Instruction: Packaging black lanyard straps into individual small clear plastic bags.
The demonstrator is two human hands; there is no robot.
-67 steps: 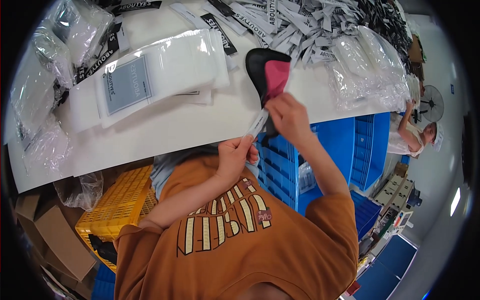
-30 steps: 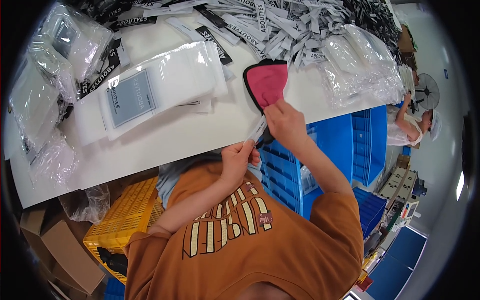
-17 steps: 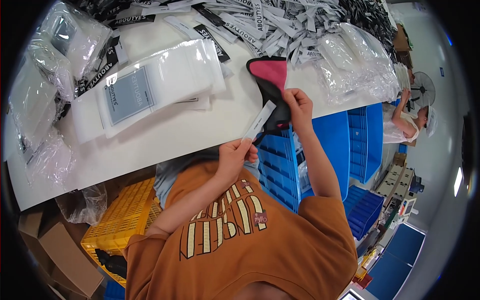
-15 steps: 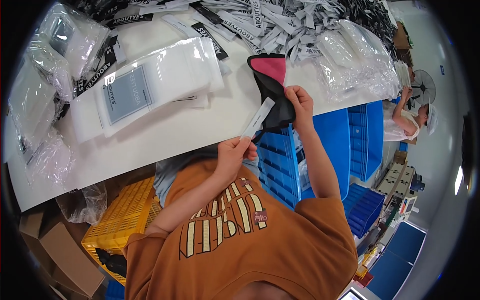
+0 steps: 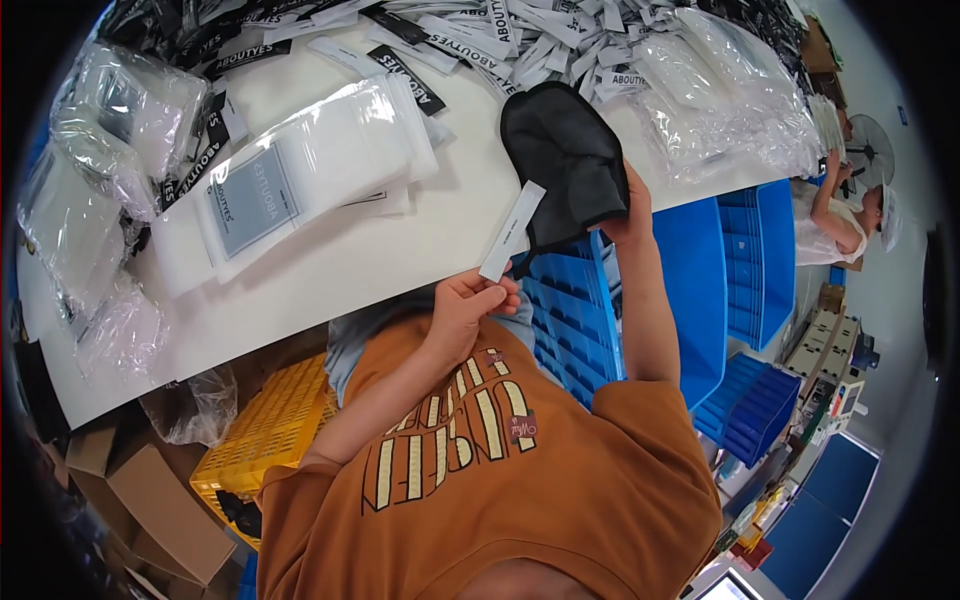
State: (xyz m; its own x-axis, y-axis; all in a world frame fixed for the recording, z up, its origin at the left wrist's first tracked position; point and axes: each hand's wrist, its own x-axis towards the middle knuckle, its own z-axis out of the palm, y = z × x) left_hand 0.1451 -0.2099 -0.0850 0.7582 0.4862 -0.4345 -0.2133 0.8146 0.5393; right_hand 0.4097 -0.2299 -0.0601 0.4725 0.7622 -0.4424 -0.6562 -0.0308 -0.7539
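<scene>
My right hand (image 5: 633,208) grips the right edge of a black fabric piece (image 5: 565,145), its fingers mostly hidden behind it. The piece has a rounded outline and a stitched border, and its black face is turned up over the table's near edge. At its lower left corner, a narrow black end runs down toward my left hand (image 5: 470,310). That hand is closed, pinching a white printed strip (image 5: 512,232) between thumb and fingers. The strip's upper end overlaps the black piece. Whether my left fingers also hold the narrow black end is unclear.
On the white table (image 5: 300,300) lie flat frosted bags (image 5: 330,150) and clear-wrapped packs (image 5: 700,120) on both sides. Loose black and white strips (image 5: 470,45) pile up at the back. Blue crates (image 5: 675,300) and a yellow crate (image 5: 265,420) stand below. Another person (image 5: 830,215) works at far right.
The black fabric piece has been spread and turned, so its pink side no longer shows. My right hand has shifted slightly right; my left hand keeps the white strip almost in place.
</scene>
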